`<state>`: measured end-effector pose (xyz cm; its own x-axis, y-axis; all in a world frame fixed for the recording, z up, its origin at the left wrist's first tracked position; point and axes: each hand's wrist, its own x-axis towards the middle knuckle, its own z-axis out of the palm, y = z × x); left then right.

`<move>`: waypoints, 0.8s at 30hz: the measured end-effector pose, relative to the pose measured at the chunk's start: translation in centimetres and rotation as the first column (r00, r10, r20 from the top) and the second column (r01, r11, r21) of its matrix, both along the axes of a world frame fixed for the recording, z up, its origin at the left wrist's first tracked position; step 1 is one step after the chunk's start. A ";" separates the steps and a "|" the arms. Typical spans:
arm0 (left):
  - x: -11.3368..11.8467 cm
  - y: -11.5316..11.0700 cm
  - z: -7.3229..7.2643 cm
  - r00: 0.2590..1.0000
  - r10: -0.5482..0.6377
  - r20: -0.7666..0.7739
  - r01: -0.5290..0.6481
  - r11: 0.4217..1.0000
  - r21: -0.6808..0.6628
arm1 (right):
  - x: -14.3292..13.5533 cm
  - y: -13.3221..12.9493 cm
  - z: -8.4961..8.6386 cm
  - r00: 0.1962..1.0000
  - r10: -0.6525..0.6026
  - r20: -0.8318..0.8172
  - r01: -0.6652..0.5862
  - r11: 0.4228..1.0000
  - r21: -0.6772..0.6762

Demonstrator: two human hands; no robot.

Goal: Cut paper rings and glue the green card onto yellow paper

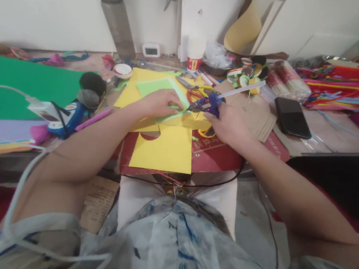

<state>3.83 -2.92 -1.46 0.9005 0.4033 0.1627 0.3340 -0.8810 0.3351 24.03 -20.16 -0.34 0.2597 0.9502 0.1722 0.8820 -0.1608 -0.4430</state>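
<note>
My right hand [228,122] is wrapped round a blue glue gun [208,104], with a long clear glue stick [243,89] out of its back end. The gun's tip points left, close to the fingertips of my left hand [165,103]. My left hand is over a light green sheet [154,88], thumb and fingers close together; whatever lies between them is too small to make out. Yellow sheets [165,150] lie under and in front of the green one. Scissors [187,83] and yellow-handled tools are just behind the gun.
A black phone [293,117] lies to the right, near brown cardboard pieces [252,112]. Behind stand a paper cup [195,57] and a grey bottle [118,25]. At the left are a green sheet [27,84], a blue tape dispenser [68,118] and a pink pen [94,119].
</note>
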 end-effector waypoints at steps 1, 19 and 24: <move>0.0 0.0 0.0 1.000 -0.005 -0.001 0.005 1.000 -0.002 | 0.0 -0.1 0.0 1.000 0.006 -0.003 -0.006 1.000 0.000; -0.1 0.4 -0.6 0.997 -0.059 -0.046 0.059 0.998 0.015 | -0.4 -0.4 -0.2 0.999 -0.014 0.053 0.012 0.999 0.044; 0.0 0.5 -0.8 0.997 -0.062 -0.047 0.064 0.997 0.033 | -0.4 -0.3 -0.2 0.998 -0.002 0.057 0.001 0.999 0.033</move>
<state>3.78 -2.45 -2.22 0.9307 0.3406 0.1331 0.2921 -0.9115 0.2897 23.64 -20.50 -0.54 0.2499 0.9433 0.2184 0.9058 -0.1481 -0.3970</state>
